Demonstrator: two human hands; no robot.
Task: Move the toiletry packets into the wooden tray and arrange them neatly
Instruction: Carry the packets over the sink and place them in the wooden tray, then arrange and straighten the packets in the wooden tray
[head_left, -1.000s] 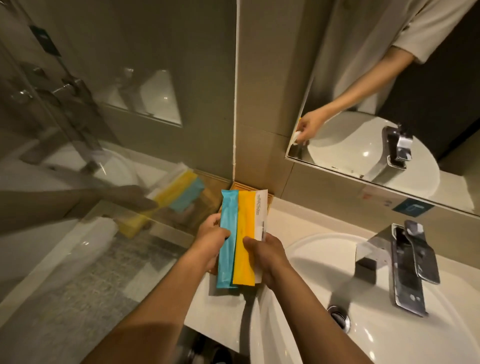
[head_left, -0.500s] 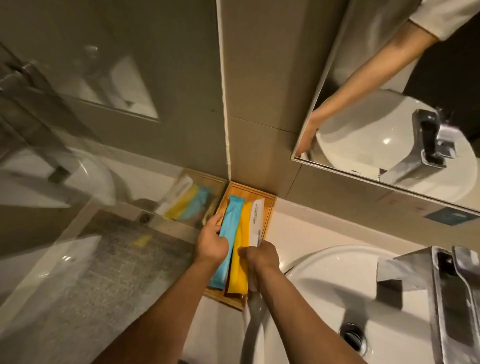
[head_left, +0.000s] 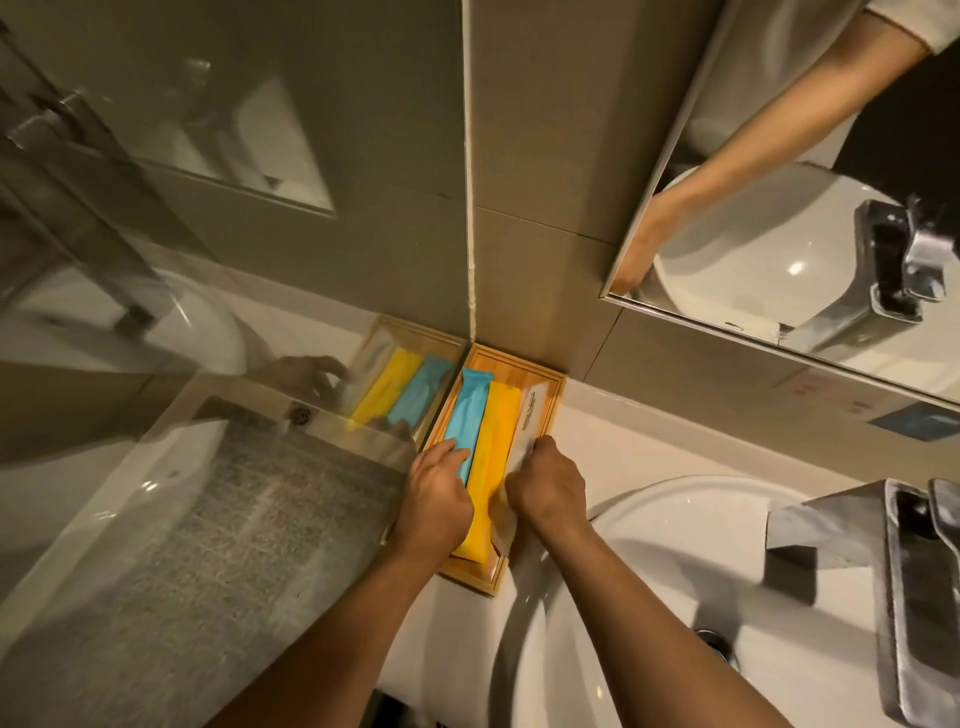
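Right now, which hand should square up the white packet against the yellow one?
Right hand: it already rests on the white packet at the wooden tray's sink side. The left hand is on the blue packet, beyond the yellow packet.

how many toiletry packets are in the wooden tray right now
3, side by side in the wooden tray: blue packet on the left, yellow packet in the middle, white packet on the right. More could hide underneath.

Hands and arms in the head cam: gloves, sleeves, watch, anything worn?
Nothing worn on the left hand or right hand: no gloves, rings or watch visible. Both forearms are bare to the frame edge. The mirror shows a light short sleeve on one arm.
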